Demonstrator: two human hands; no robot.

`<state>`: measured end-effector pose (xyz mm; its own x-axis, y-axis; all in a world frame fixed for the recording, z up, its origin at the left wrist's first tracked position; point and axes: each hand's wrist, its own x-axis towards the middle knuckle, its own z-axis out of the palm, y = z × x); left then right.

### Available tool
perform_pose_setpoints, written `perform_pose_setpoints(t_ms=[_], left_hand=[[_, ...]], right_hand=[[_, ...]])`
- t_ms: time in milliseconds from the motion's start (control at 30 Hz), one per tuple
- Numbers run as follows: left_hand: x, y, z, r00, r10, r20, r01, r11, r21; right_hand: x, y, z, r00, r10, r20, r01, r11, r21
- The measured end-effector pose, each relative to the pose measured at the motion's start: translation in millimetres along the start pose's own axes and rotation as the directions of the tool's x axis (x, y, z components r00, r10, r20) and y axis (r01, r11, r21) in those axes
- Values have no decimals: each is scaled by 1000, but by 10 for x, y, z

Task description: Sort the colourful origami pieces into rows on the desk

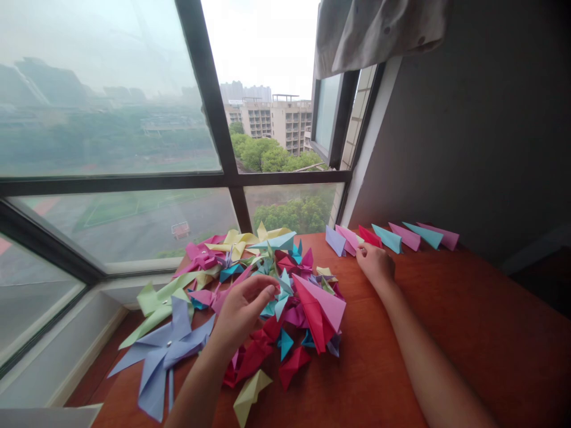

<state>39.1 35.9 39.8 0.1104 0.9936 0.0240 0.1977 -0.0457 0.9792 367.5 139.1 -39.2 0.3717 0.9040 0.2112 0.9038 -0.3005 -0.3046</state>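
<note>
My left hand [250,300] hovers over a heap of folded coloured paper, thumb and fingers curved toward each other; whether they hold anything is unclear. Just right of it, a pink paper plane [328,302] lies over a red one [312,315] on the heap. My right hand [376,263] is closed at the row of paper planes along the table's back edge, its fingertips at the pink and pale green plane [349,236]. A red plane [370,236] stands just behind this hand. A blue-violet pinwheel [167,345] lies left of my left forearm.
The brown table [468,333] stands against a window frame [285,180]. More planes, teal [387,239] and pink [404,236] among them, continue the row rightward. A green pinwheel [163,302] lies on the left, a yellow folded piece [251,395] near the front. A curtain [379,32] hangs above.
</note>
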Motion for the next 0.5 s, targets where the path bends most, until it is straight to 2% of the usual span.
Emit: perform_pose_setpoints(t_ms=[167,300,400,500], left_hand=[[10,-31,-72,998,3,-59,-5,1000,-25],[29,-44,-195,981,16,-195,-27,998,-52],[46,-74,-259,966,12,-258,-21,999,-34],[53,-123,-236,972,28,-232,-26,1000,10]], right_hand=[[-129,-31,-80,999,-38,-35,40,998,51],[-291,-95,-93,990,-131,-58,140,970,201],[-412,-162,-91,975,-218,-35,216,907,362],[-535,-261,-142,941,-338,26,279,814,509]])
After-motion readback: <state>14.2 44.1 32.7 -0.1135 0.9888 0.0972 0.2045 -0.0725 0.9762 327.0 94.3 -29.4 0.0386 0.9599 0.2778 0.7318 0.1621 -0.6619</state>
